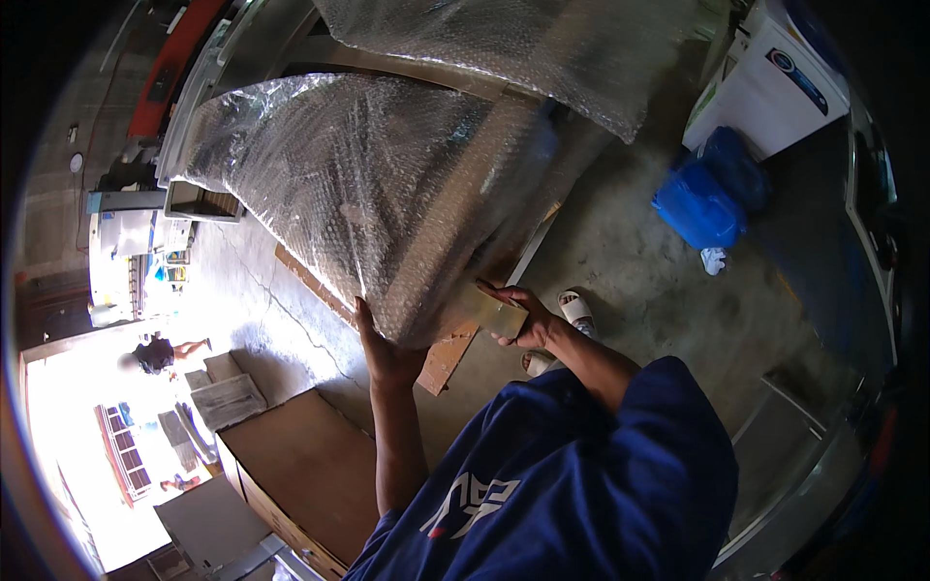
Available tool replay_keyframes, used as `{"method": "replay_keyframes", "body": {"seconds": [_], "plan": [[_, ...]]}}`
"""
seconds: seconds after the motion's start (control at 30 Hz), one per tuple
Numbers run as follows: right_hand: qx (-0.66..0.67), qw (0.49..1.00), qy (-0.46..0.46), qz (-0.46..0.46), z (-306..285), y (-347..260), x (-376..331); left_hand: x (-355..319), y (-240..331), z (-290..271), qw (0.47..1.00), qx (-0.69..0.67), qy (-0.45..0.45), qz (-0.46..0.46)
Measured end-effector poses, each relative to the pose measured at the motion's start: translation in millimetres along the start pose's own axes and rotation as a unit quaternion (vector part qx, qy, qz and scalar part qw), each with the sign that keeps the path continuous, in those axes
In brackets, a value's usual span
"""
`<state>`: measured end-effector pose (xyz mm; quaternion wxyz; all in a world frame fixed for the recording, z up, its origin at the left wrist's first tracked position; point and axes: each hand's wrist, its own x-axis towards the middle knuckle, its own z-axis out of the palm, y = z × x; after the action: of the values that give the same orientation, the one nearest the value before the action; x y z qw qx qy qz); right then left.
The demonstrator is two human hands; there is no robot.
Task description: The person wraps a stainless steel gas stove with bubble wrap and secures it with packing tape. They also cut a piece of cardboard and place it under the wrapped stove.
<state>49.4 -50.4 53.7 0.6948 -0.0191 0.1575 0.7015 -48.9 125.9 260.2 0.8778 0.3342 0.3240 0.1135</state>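
A large flat piece wrapped in clear bubble wrap [339,184] stretches out in front of me, its narrow corner toward my body. My left hand [392,358] cups this corner, its fingers along the left side and its thumb across the near end. Just to the right, my right hand [531,324] grips a yellowish roll of packing tape [496,312]. The tape roll is close to the wrapped corner; whether its strip is stuck to the wrap I cannot tell. Beneath the wrap, a brown board [448,358] sticks out toward me.
Another sheet of bubble wrap [523,58] covers something farther off. At right, a blue plastic jug [699,203] stands by a white appliance [765,87]. A brown wooden cabinet [300,455] lies at lower left. Two people are in the distance by the bright doorway [107,416].
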Motion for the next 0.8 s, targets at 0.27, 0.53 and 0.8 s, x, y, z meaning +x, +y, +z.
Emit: {"method": "replay_keyframes", "body": {"seconds": [0.27,0.53,0.8], "plan": [[-0.02,0.999,-0.024,0.018,-3.1,-4.6,-8.7,0.3,1.8,6.7,0.999,-0.028,0.024,-0.017],[-0.055,0.997,0.051,0.026,5.6,-4.9,-18.8,3.6,1.6,-1.9,0.999,-0.012,0.021,-0.028],[-0.009,0.998,0.062,-0.011,25.8,15.7,-25.5,2.7,0.7,-4.5,0.999,-0.027,0.03,-0.027]]}}
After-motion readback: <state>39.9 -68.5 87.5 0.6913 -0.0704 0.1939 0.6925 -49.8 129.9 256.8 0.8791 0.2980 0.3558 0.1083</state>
